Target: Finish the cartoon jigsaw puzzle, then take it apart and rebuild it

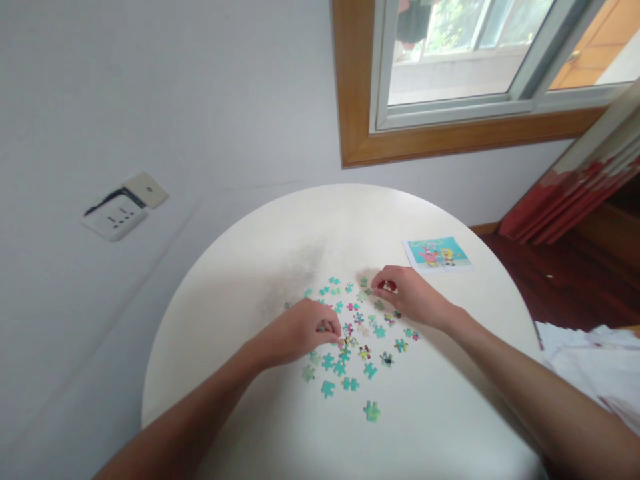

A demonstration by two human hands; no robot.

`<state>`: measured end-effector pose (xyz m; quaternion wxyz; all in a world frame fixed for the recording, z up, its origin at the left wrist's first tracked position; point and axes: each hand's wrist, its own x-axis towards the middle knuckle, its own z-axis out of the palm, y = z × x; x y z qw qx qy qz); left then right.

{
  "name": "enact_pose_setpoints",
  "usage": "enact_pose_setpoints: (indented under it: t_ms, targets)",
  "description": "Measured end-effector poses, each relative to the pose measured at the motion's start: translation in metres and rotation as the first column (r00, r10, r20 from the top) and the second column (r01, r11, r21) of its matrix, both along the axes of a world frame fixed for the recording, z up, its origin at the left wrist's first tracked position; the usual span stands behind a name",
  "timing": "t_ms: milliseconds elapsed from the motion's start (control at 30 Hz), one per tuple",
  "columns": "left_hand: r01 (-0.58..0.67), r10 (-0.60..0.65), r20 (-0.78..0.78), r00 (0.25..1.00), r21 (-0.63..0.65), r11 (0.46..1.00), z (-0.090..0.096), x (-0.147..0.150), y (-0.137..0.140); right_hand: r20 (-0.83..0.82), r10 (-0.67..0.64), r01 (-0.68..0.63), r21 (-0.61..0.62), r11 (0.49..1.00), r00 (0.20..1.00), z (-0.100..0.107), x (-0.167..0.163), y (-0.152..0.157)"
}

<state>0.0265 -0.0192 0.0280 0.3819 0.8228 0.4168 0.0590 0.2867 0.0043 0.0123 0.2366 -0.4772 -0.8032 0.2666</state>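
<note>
Small jigsaw puzzle pieces [340, 368], mostly turquoise with some pink and yellow ones, lie scattered over the middle of a round white table [200, 360]. My left hand [311, 325] is closed in a pinch at the left side of the scatter, with a small puzzle piece at its fingertips. On the far right side of the pieces, my right hand [406, 291] also pinches, thumb and forefinger meeting at a greenish puzzle piece [369, 291]. Whether either piece is lifted off the table cannot be made out. One turquoise-green piece [371, 411] lies apart, nearest to me.
A picture card [438, 254] with cartoon figures on turquoise lies beyond my right hand. The table's far edge comes close to a white wall [225, 100] with a socket [116, 217]. White papers [590, 363] are at the right, below a red and cream curtain [565, 193].
</note>
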Motion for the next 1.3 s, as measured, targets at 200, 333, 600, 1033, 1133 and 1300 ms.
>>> enact_pose_setpoints:
  t_ms: [200,333,600,1033,1133,1300]
  targets:
    - [-0.049,0.047,-0.037,0.998,-0.045,0.998,0.008,0.001,0.002,0.094,0.088,-0.093,0.054,0.994,0.992,0.008,-0.007,-0.022]
    - [-0.076,0.075,-0.027,0.997,-0.051,0.996,0.016,0.002,0.003,0.308,0.323,-0.361,0.076,0.929,0.895,0.003,-0.019,-0.041]
    - [-0.073,0.073,0.007,0.997,-0.002,0.997,0.029,0.0,-0.001,0.494,0.339,-0.499,0.235,0.834,0.801,-0.013,-0.027,-0.044]
    - [-0.113,0.102,-0.128,0.986,-0.078,0.991,-0.007,-0.02,-0.078,0.44,0.293,-0.381,0.126,0.916,0.849,-0.011,-0.04,-0.043]
    - [-0.16,0.166,-0.151,0.975,0.051,0.986,-0.013,-0.019,-0.094,0.348,0.31,-0.369,0.117,0.922,0.885,-0.009,-0.038,-0.048]
    - [-0.046,0.054,-0.003,0.999,0.465,0.884,-0.027,-0.027,-0.124,0.205,0.201,-0.247,0.233,0.941,0.958,-0.013,-0.009,-0.09]
